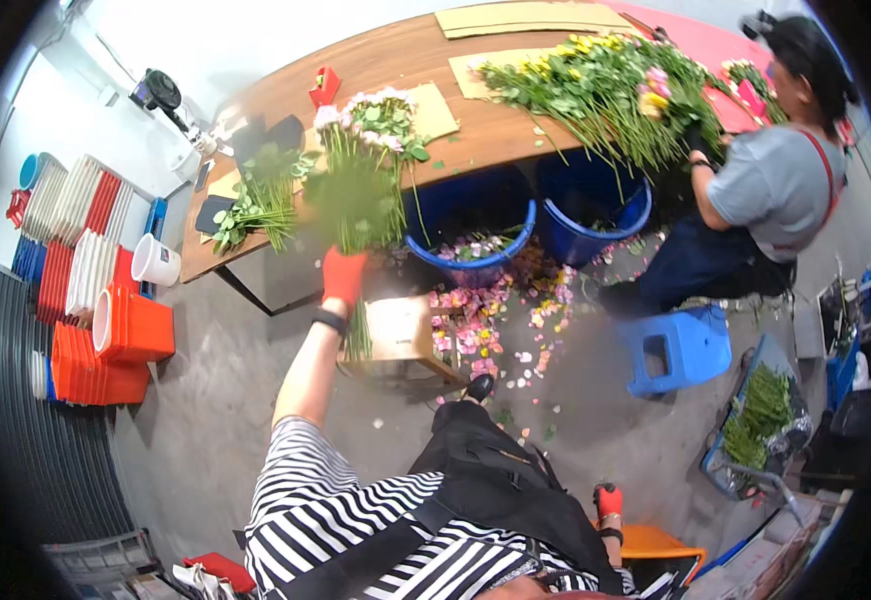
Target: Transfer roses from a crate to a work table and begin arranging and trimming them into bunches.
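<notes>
My left hand [344, 277], in a red glove, is closed around the long green stems of a bunch of pale pink roses [360, 124], held upright at the near edge of the wooden table [270, 82]. Cut stems stick out below the fist, beside a wooden stool [398, 330]. Part of the bunch is blurred. Low at the right, near an orange chair [653, 541], hangs my right hand [608, 499] in a red and black glove; its fingers look curled, but whether it holds anything cannot be told. Leafy stems [259, 210] lie on the table's left end.
Two blue bins [473, 262] stand under the table edge, with petals [480, 322] scattered around. A co-worker [773, 187] at the right handles a large pile of roses [593, 90]. A blue plastic stool [679, 349] and a cart with greenery [758, 420] stand right; orange crates [98, 367] left.
</notes>
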Available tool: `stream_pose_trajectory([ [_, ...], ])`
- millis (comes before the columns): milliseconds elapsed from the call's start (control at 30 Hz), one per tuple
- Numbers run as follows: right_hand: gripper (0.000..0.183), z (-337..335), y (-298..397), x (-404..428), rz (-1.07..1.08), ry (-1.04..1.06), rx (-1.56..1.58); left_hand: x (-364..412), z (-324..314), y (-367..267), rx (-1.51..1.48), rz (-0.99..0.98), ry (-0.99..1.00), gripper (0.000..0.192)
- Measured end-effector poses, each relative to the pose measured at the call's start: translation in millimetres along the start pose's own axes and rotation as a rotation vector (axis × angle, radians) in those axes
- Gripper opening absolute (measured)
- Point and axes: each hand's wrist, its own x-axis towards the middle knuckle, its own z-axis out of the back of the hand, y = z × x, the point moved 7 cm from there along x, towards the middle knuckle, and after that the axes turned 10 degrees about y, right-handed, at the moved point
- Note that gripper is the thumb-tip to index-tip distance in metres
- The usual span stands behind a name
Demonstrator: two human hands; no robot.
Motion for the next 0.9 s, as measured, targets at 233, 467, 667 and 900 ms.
stream_pose_trajectory([
  [233, 0.015, -58.9, 51.8, -4.5, -0.069, 0.089, 0.038, 186.4, -5.7, -32.8, 0.47, 0.138, -0.103, 0.063],
  [467, 0.018, -52.5, 58.3, -21.4, -0.11, 0.002, -0.105, 237.0, -91.3, 76.6, 0.674, 0.269, 0.222, 0.088],
  [667, 0.016, -50.2, -14.5, -66.3, -0.055, -0.155, 0.021, 166.8, -115.4, 20.8, 0.878, 0.147, -0.017, 0.073],
  [900, 0.042, -93.7, -58.5, -150.5, -0.055, -0.369, -0.1, -24.7, -214.3, -49.8, 0.443, -0.413, 0.277, 0.055],
])
